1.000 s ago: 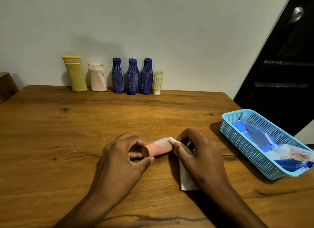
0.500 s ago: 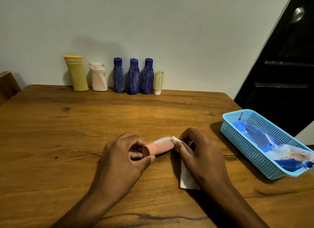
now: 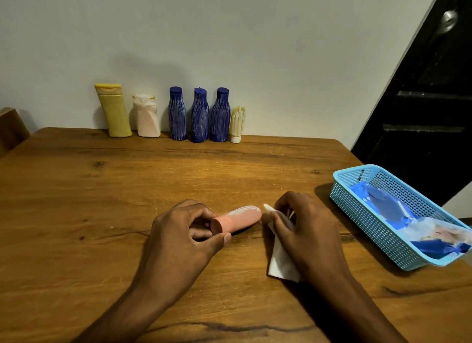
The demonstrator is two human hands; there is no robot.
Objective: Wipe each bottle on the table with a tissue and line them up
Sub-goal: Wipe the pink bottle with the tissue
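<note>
My left hand (image 3: 182,236) grips a small pink bottle (image 3: 238,218) by its cap end, holding it sideways just above the table. My right hand (image 3: 306,230) pinches a folded white tissue (image 3: 279,262) right beside the bottle's far tip, a small gap between them. Along the wall stand a yellow tube (image 3: 113,111), a pale pink bottle (image 3: 146,117), three dark blue bottles (image 3: 199,115) and a small cream tube (image 3: 237,125), side by side in a row.
A light blue plastic basket (image 3: 357,209) sits at the table's right edge, holding blue and clear plastic packets. A dark door is behind it. A wooden chair back shows at the far left.
The tissue in my right hand has slid off the bottle's tip to the right; before, it covered that end. The left hand keeps its hold.
</note>
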